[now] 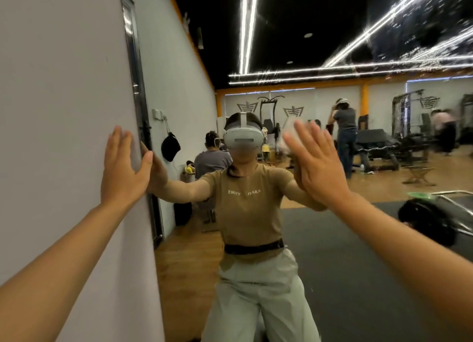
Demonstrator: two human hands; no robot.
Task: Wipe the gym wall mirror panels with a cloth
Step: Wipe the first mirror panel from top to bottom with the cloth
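Your left hand (122, 167) at 9 o'clock, fingers straight, flat on wall (64, 111), likely bracing. Right hand (314, 162) at 2 o'clock, fingers spread, presses cloth (290, 134) on mirror (332, 239).

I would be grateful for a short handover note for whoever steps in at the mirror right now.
Left hand: open, flat against the white wall, thumb at the mirror's edge.
Right hand: open, fingers spread, palm toward the mirror panel; a whitish cloth seems pressed beneath it, blurred, so not certain.
Done: cannot tell from the glass how much has been wiped.
Left: go on over this panel from the right hand's spot, then the others.
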